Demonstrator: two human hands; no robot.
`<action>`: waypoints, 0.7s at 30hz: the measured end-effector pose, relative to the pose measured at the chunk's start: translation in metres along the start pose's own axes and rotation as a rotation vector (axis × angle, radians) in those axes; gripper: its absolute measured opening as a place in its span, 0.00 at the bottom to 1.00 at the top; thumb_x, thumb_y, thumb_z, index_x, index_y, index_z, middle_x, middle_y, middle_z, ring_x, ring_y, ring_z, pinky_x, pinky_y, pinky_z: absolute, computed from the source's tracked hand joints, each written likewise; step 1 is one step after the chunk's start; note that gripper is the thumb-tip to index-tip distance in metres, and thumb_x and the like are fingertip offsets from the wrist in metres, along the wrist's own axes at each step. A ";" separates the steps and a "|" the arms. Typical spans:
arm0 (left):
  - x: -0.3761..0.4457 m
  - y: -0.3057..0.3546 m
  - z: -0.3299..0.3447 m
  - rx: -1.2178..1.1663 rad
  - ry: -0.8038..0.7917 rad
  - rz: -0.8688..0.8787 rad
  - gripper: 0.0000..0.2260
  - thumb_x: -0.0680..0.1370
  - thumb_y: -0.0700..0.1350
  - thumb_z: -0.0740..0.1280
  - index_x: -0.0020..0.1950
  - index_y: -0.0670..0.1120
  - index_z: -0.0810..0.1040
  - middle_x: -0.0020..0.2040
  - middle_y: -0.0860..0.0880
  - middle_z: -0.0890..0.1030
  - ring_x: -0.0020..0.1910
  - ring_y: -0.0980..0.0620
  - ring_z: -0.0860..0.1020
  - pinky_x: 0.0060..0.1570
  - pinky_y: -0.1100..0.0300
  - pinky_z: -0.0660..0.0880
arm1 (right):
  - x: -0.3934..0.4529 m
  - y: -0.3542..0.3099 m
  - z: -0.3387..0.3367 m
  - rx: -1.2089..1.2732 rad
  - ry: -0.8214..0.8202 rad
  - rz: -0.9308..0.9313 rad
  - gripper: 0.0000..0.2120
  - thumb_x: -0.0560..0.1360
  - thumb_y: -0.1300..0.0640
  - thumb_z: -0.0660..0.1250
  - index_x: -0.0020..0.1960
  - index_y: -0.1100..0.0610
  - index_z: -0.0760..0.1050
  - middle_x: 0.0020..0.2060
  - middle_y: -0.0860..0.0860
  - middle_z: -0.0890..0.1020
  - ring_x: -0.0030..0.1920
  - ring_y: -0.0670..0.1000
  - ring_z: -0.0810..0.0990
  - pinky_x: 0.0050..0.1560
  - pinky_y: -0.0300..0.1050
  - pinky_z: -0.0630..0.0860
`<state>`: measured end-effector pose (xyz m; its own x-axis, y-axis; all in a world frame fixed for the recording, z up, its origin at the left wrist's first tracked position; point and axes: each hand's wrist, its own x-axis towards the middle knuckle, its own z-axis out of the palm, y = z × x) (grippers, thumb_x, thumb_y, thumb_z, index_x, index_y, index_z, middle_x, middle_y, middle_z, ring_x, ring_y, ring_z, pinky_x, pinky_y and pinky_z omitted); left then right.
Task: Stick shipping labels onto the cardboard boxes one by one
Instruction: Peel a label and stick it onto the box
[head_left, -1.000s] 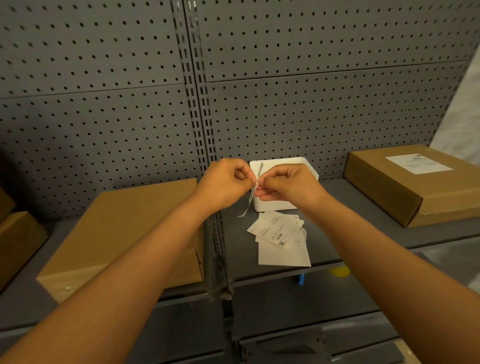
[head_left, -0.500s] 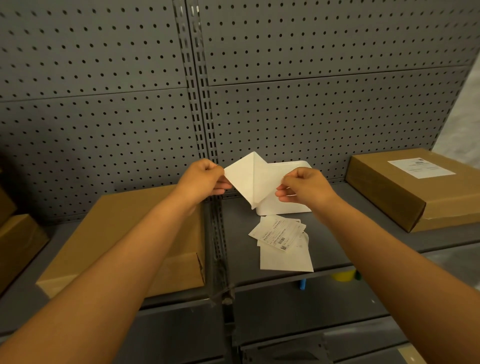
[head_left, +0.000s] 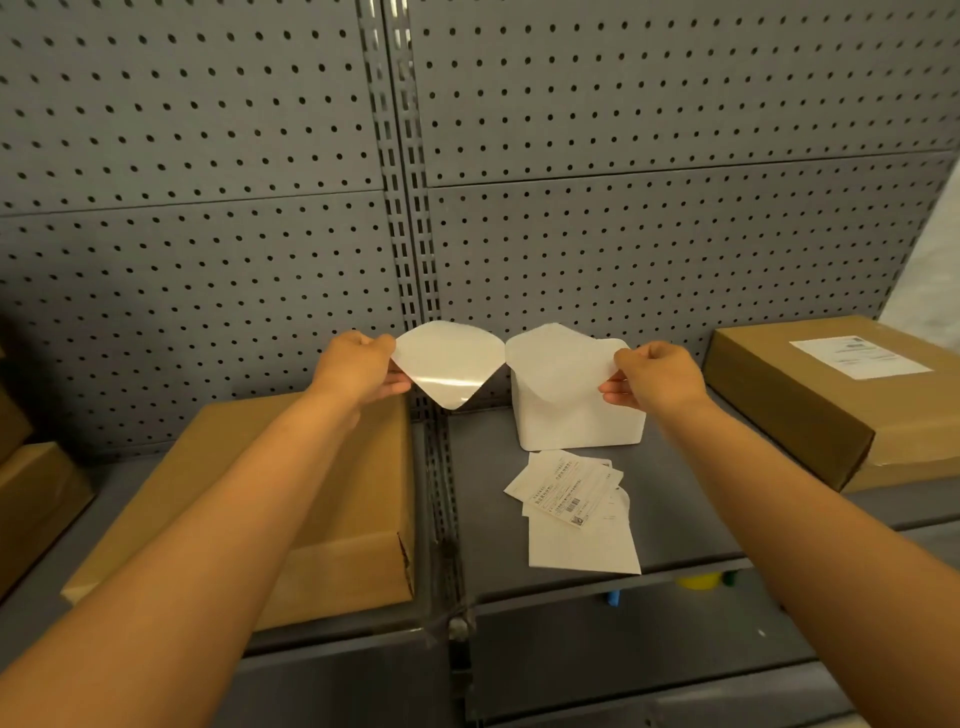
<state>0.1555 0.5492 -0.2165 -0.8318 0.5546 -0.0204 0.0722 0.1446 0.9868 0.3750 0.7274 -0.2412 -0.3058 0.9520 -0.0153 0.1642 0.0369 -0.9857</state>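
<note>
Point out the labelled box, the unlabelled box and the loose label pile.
labelled box (head_left: 779, 395): head view, bare top face.
unlabelled box (head_left: 358, 499): head view, top face.
loose label pile (head_left: 576, 512): head view, top printed label.

You will find no text here that can actually be read. The label stuck on the cardboard box at your far right, the shipping label, carries a few lines of grey print, all too small and blurred to make out. On the shelf just in front of the white container, the loose printed labels show rows of fine characters, a barcode and a small square code near the lower edge of the top one, but no letter or number resolves. The two white sheets in your hands show only blank, glossy faces. The other boxes bear no visible print.
</note>
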 end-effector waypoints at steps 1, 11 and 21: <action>0.001 0.001 0.000 0.004 0.012 0.002 0.03 0.80 0.42 0.60 0.50 0.42 0.70 0.54 0.39 0.80 0.44 0.47 0.82 0.40 0.59 0.81 | 0.003 0.000 -0.001 -0.008 0.021 -0.003 0.08 0.77 0.61 0.63 0.39 0.58 0.70 0.34 0.56 0.81 0.34 0.53 0.82 0.46 0.48 0.81; 0.005 0.012 0.009 -0.047 -0.061 0.022 0.05 0.82 0.41 0.58 0.54 0.41 0.70 0.44 0.42 0.80 0.40 0.49 0.82 0.37 0.63 0.81 | 0.020 -0.003 0.004 -0.194 0.093 -0.078 0.09 0.76 0.62 0.62 0.38 0.60 0.72 0.37 0.57 0.81 0.35 0.51 0.80 0.37 0.42 0.78; -0.013 0.025 0.028 -0.095 -0.180 0.078 0.04 0.81 0.39 0.60 0.53 0.40 0.72 0.44 0.42 0.82 0.43 0.49 0.84 0.42 0.60 0.82 | 0.032 -0.003 0.020 -0.433 0.032 -0.133 0.12 0.76 0.56 0.68 0.47 0.66 0.79 0.37 0.57 0.83 0.31 0.46 0.77 0.36 0.39 0.74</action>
<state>0.1835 0.5684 -0.1956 -0.7136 0.6995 0.0372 0.0736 0.0220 0.9970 0.3461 0.7517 -0.2423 -0.3229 0.9390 0.1181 0.5044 0.2763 -0.8181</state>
